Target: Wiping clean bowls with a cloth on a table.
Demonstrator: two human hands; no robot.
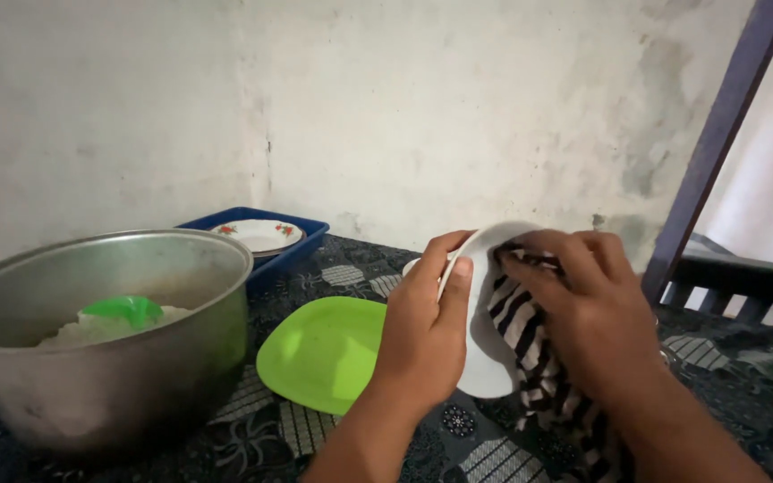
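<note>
L hand (427, 326) is closed round the rim of a white plate (480, 358), thumb on the near edge, fingers wrapped behind it, holding the plate tilted up on edge above the table. R hand (588, 309) is pressed flat against the plate's inner face w/ a black-and-white striped cloth (530, 344) bunched under the palm and fingers; fingers curled over the cloth, rest of it hangs down toward the bottom of the frame. Plate sits between both hands, roughly centre-right of view, off the surface. Just left of it a bright green square plate (319, 353) lies flat on the dark patterned tablecloth (360, 268). Further left, a big metal pot (136, 358) w/ whitish contents and a green item (123, 310) inside. Behind the pot, near the wall, a blue tray (301, 246) holds a white floral plate (257, 234). Dark post (717, 134) stands at right
</note>
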